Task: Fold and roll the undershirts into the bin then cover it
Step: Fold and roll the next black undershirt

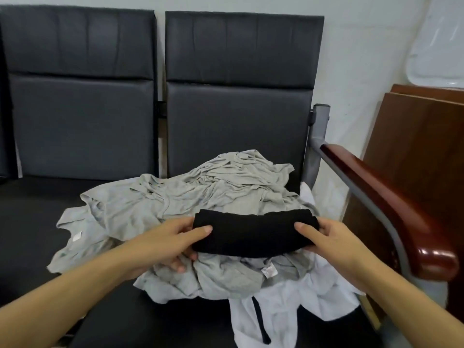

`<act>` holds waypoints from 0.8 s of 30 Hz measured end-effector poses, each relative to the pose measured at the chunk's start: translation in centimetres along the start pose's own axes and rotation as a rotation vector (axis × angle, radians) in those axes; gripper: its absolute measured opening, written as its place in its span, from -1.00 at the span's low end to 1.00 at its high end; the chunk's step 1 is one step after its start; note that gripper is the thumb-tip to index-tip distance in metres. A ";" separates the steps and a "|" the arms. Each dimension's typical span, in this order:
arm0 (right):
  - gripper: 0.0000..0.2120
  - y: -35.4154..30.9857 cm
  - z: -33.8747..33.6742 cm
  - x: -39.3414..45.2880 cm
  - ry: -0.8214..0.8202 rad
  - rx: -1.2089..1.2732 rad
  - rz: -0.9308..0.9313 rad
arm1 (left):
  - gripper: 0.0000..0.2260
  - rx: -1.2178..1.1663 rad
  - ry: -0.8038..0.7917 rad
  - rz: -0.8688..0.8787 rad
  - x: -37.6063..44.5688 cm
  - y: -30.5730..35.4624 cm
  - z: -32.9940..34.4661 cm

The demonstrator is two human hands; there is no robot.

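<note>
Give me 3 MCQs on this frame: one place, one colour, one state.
1. Where is the black roll?
A. held over the grey shirts
B. on the floor
C. on the armrest

2. What colour is the garment at the near right of the pile?
A. red
B. white
C. green

3. How is the roll held?
A. left hand only
B. right hand only
C. both hands, one at each end

Answers:
1 A, it sits between the hands above the pile.
2 B, white cloth with a dark strip.
3 C, a thumb lies on top at each end.
</note>
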State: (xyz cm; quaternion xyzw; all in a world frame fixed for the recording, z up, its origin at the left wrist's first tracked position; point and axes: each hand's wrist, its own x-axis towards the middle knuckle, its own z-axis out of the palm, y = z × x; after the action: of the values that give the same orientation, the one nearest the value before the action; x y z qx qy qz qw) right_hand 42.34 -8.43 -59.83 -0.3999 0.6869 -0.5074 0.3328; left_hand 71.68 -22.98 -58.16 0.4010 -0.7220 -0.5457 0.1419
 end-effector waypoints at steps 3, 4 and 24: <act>-0.81 -0.4 0.2 0.2 -0.009 0.071 0.070 | -0.63 -0.139 0.004 -0.156 0.6 0.2 0.3; -0.79 -0.6 0.1 0.2 -0.028 0.089 0.097 | -0.59 -0.178 -0.003 -0.191 0.7 0.4 0.3; -0.75 -6.9 0.4 0.3 -0.119 0.252 0.116 | -0.69 -0.203 -0.035 -0.203 1.5 1.7 -1.8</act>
State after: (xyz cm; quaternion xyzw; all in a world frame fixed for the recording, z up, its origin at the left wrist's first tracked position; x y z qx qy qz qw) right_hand 44.05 -9.99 -53.35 -0.3439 0.6187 -0.5452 0.4491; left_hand 71.17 -25.15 -56.36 0.4461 -0.6210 -0.6344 0.1132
